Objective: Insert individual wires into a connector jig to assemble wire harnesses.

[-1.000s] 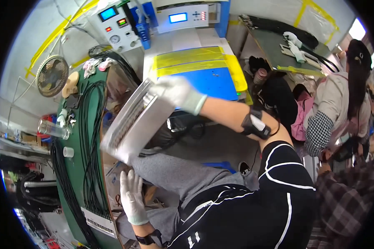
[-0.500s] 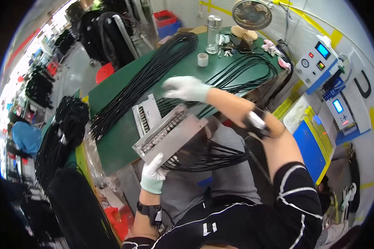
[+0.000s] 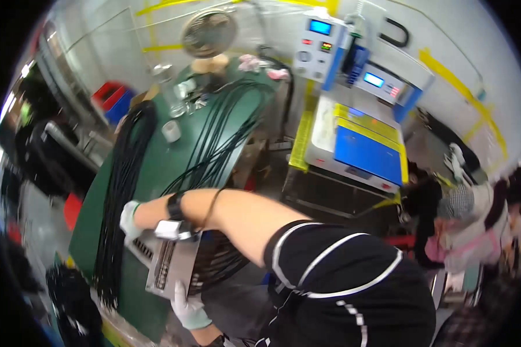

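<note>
Metal tray (image 3: pixel 184 263), likely stiff: your left hand (image 3: pixel 189 310) is gripping its near edge; right hand (image 3: pixel 131 221), finger spread unclear.

White gloves with pale green cuffs (image 3: pixel 200 320) cover my right hand (image 3: pixel 131 221) and my left hand (image 3: pixel 185 307). The metal frame (image 3: pixel 183 263) is silver-grey, the cables (image 3: pixel 127 173) black, the bench (image 3: pixel 156 165) deep green. My shirt (image 3: pixel 359 269) is black, crossed by white lines. I see a white machine (image 3: pixel 320 141) with a bright blue plate (image 3: pixel 367 155) and yellow tape (image 3: pixel 402 139) — its screen (image 3: pixel 374 80) glows blue. Another person's sleeve (image 3: pixel 457 201) is checked — dark and pale.
</note>
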`<state>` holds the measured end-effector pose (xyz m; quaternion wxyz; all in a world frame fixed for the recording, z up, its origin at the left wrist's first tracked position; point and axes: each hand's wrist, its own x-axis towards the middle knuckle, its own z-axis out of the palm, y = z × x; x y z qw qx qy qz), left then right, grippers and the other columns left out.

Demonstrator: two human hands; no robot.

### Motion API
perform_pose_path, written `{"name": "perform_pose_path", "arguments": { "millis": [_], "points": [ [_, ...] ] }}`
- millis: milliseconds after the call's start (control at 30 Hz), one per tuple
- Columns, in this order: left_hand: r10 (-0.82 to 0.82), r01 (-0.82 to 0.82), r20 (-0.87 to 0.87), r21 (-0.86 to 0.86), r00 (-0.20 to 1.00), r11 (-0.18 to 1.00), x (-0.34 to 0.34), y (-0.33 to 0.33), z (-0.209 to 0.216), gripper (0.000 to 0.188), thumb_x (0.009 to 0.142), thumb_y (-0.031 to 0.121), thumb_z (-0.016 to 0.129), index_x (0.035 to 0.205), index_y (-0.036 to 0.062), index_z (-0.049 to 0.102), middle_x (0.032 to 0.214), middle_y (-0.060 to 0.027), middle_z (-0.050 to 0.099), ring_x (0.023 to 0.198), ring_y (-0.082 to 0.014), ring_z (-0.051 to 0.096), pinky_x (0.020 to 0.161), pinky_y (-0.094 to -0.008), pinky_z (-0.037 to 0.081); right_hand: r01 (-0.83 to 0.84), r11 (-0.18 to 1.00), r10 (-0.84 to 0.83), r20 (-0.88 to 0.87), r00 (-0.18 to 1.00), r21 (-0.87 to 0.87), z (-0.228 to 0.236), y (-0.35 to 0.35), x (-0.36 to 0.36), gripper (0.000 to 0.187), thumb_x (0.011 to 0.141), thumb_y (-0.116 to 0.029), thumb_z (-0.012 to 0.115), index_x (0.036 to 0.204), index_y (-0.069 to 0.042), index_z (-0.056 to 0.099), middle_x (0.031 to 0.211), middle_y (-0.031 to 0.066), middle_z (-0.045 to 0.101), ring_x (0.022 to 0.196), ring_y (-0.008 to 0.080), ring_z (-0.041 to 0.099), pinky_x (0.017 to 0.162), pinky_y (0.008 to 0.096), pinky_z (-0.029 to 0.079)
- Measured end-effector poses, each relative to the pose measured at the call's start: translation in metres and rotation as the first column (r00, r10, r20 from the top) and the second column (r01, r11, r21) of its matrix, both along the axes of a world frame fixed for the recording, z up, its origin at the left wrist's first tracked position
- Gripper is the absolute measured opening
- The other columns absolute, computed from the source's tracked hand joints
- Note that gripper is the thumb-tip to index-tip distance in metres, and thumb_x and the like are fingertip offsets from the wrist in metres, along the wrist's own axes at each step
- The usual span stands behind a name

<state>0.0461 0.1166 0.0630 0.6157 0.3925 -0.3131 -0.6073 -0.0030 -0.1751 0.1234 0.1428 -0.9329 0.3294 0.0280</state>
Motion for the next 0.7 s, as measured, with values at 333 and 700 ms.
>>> {"name": "perform_pose_path", "arguments": {
  "millis": [333,700],
  "points": [
    [-0.006,0.186,0.440,-0.366,0.898,0.912,0.018,-0.007,-0.019,0.046,0.102,0.016,0.056,0.141,-0.0074,0.048,0.137,-0.0188,0.058,0.120,-0.0303,0.061,0.103,-0.0440,0.051,-0.150,0.975,0.195,0.301,0.933,-0.166,0.087,0.056,-0.114,0.062,0.080,-0.075,0.062,0.089,-0.015,0.078,0.087,0.0099,0.074,0.086,0.0303,0.071,0.075,0.0458,0.054],
    [-0.291,0.329,0.267,-0.109,0.919,0.938,0.016,-0.083,0.008,0.047,0.099,0.032,0.064,0.130,-0.0021,0.061,0.124,-0.0151,0.064,0.107,-0.0260,0.062,0.090,-0.0440,0.052,0.619,0.752,-0.160,0.974,-0.162,0.227,0.216,0.236,-0.496,0.036,0.090,-0.041,0.074,0.088,-0.005,0.071,0.086,0.0057,0.070,0.080,0.0147,0.065,0.072,0.0308,0.054]
  ]
}}
